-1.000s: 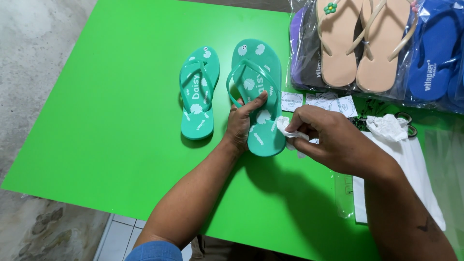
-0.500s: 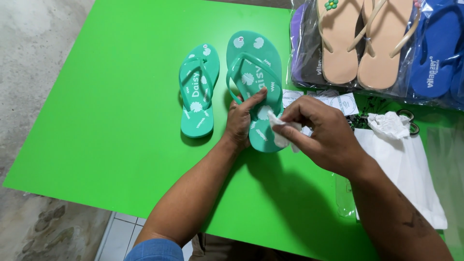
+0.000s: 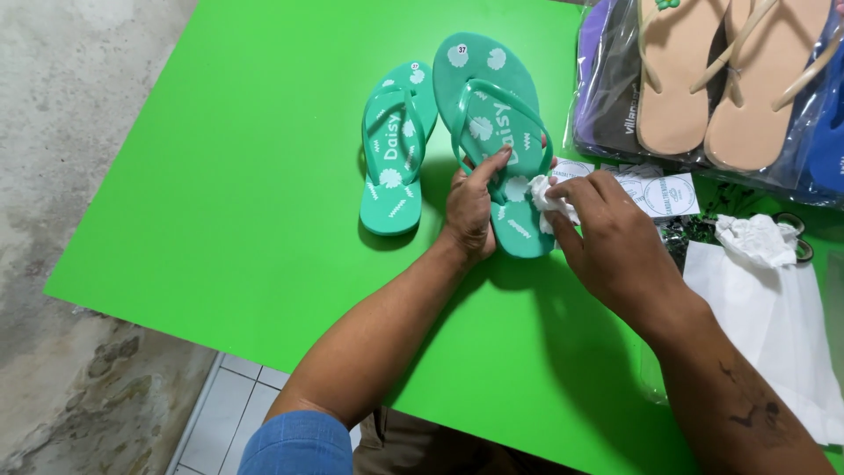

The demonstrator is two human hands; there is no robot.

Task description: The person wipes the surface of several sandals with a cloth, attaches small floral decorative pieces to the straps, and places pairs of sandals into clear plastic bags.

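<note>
A small green flip-flop (image 3: pixel 395 149) lies on the green tabletop (image 3: pixel 220 220), just beside the big green flip-flop (image 3: pixel 494 114). The left hand (image 3: pixel 472 207) still presses it down, fingers flat. The right hand (image 3: pixel 615 242) has moved up a little, fingers pinched on a white cloth (image 3: pixel 547 195) touching the heel.

Clear plastic bags (image 3: pixel 615 97) holding pairs of flip-flops are stacked at the table's two o'clock corner. Just below them, toward three o'clock, small white paper labels with round printed marks (image 3: pixel 668 193) are spread flat. A flat white paper bag (image 3: pixel 774 325) is laid at four o'clock. A small round white sticker (image 3: pixel 462 50) is seen at twelve o'clock.
</note>
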